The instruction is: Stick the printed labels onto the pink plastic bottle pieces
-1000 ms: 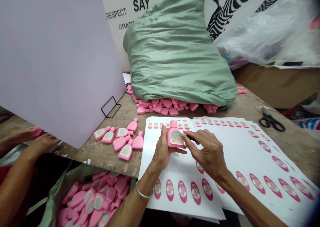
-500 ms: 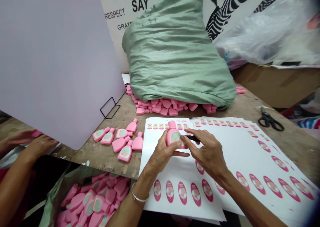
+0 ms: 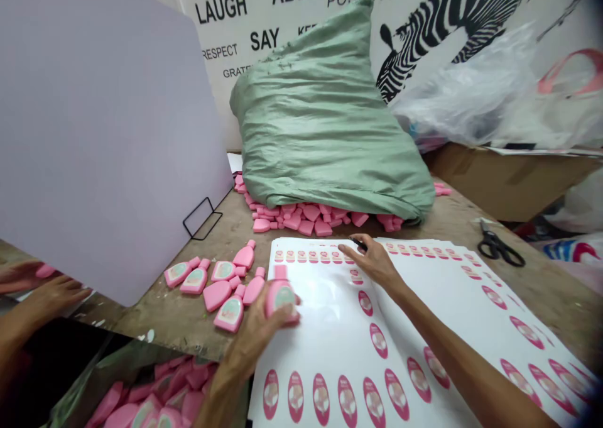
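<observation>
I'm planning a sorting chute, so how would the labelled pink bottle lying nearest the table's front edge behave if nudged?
It would probably slide rather than roll, since the pink bottle is broad and lies on its flat side. It seems fairly stiff, with no visible dents. It may be light: the left hand holds a similar bottle unaided.

Left hand [image 3: 266,318]: bare; slender, thumb tapering to a rounded tip; finer detail blurred; before the left end of the green sack [image 3: 325,126].
Left forearm [image 3: 222,378]: bare where visible; slim, smooth outline; farther in front of the green sack.
Right hand [image 3: 372,259]: bare; lean, slim-fingered; just before the green sack's right half.
Right wrist [image 3: 394,288]: bare, narrow.
Right forearm [image 3: 452,346]: bare; long, broadening from the wrist; reaching past the green sack's right end.
</observation>
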`<state>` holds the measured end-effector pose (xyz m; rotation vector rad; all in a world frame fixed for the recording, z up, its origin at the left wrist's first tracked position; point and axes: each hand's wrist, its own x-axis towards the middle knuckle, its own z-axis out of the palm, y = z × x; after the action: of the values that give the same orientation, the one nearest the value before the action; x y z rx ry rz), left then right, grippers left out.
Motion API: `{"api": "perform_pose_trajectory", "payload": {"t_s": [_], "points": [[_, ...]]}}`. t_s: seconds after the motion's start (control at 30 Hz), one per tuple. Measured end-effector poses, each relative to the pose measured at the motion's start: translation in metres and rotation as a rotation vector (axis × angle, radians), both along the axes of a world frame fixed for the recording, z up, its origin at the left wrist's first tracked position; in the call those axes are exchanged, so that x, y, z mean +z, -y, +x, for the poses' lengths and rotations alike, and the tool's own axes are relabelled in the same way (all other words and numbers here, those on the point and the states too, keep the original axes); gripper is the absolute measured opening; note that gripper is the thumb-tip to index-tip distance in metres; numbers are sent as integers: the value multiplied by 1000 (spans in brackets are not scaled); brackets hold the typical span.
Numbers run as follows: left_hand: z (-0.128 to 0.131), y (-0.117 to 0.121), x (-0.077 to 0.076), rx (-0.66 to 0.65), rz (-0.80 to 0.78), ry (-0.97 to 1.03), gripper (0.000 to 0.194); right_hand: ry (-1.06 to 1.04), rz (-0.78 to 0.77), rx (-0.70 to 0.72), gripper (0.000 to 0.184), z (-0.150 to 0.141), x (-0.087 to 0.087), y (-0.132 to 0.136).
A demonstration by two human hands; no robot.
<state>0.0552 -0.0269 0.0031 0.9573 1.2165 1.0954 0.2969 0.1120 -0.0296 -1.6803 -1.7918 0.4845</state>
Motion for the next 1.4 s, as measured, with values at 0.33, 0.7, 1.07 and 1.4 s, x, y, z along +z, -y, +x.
{"api": "perform_pose_trajectory", "payload": {"t_s": [0.33,0.7,1.07,1.4], "points": [[-96,-36,-27,565,309,-1306,58,182,-77,-109,39,-54,-3,-74],[54,-30,-14,-49,-1,499,36,-532,-534,487,51,-39,21,91],[30,1,-40,268,-33,160,30,134,-357,-274,33,25,-6,129],[27,4,-28,287,-93,92,44,-118,-200,-159,36,119,-13,108]]}}
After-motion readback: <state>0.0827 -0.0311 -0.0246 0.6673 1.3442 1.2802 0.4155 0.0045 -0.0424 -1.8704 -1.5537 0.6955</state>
